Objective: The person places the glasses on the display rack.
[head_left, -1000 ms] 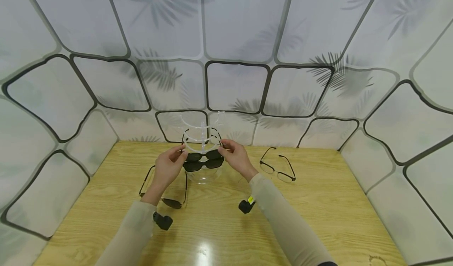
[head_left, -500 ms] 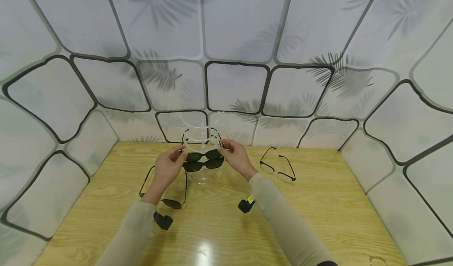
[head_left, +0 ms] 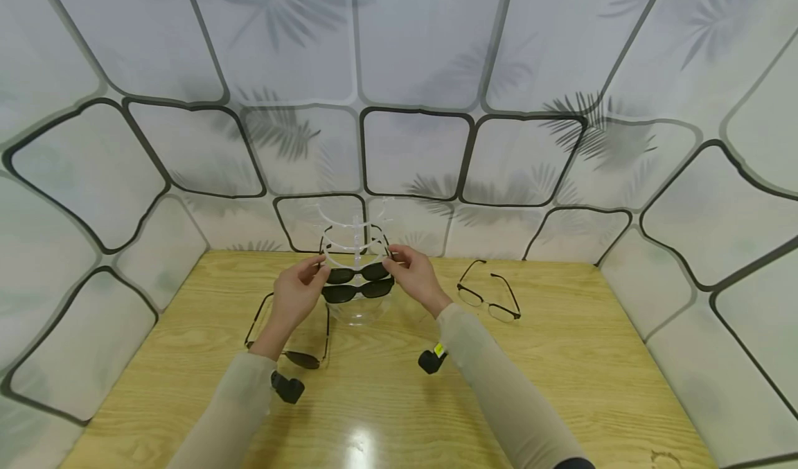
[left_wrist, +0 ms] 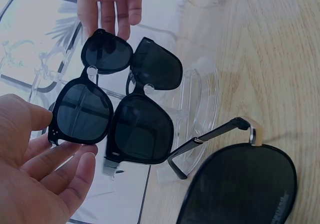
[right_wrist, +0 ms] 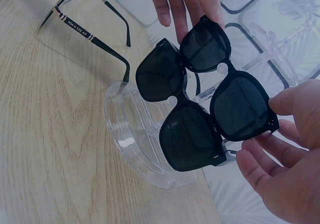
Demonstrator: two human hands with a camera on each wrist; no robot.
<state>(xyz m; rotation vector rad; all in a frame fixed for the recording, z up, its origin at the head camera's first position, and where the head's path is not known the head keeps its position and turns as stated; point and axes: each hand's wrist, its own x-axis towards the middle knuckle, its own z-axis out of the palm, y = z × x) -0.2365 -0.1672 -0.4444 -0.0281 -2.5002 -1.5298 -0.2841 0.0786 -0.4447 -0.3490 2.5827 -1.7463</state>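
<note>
The upper sunglasses [head_left: 358, 273] were at the front of the clear stand [head_left: 358, 314], lenses facing the person. The left hand [head_left: 296, 292] pinched their nine o'clock end between thumb and fingers, and the right hand [head_left: 416, 280] pinched the three o'clock end the same way. Doing this step well seemed to call for matched, light pressure at both ends, keeping the frame level and the thumbs off the lenses. Just below, at six o'clock, hung the lower sunglasses [head_left: 358, 290]; whether the two frames touched could not be told, so a slow, straight motion would likely have spared them a knock. Farther out on the tabletop [head_left: 399, 413], loose sunglasses [head_left: 303, 359] sat at eight o'clock, near the left forearm, and clear-lensed glasses [head_left: 472, 296] at three o'clock, so low elbow swings were best avoided.
</note>
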